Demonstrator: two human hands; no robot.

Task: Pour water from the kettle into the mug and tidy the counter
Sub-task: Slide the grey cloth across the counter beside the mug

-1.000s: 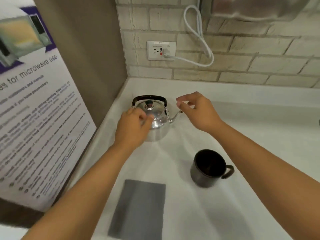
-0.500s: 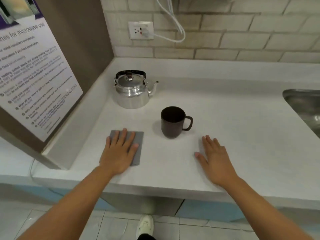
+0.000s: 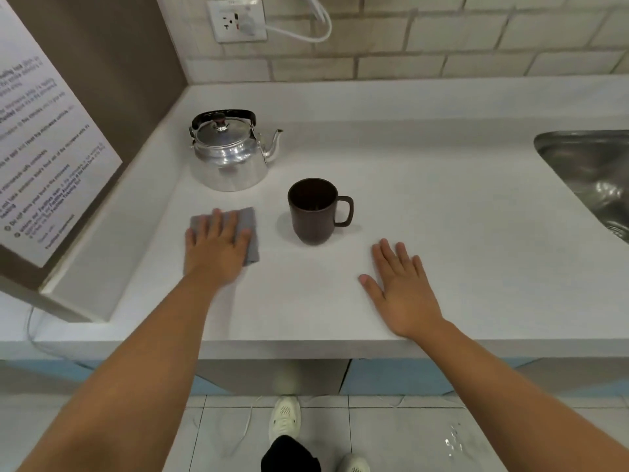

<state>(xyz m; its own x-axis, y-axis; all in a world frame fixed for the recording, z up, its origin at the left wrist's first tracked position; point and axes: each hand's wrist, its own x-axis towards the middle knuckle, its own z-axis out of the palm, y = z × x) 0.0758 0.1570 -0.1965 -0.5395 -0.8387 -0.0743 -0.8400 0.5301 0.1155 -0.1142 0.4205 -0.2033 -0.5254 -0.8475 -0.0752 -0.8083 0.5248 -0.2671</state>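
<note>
A shiny metal kettle (image 3: 228,157) with a black handle and its lid on stands in the counter's back left corner, spout pointing right. A dark brown mug (image 3: 315,211) stands upright in front of it, handle to the right. My left hand (image 3: 218,247) lies flat, fingers spread, on a grey cloth (image 3: 251,233) just left of the mug, covering most of it. My right hand (image 3: 398,287) rests flat on the bare white counter (image 3: 442,206) to the right of the mug, holding nothing.
A steel sink (image 3: 592,172) is set into the counter at the right. A wall socket (image 3: 238,20) with a white cable sits on the brick wall behind. A panel with a printed notice (image 3: 44,158) bounds the left side. The counter's front edge is just below my wrists.
Both hands left the kettle and came down flat near the front edge, the left onto the cloth. The view pulled back from the counter. Kettle and mug stay put.
</note>
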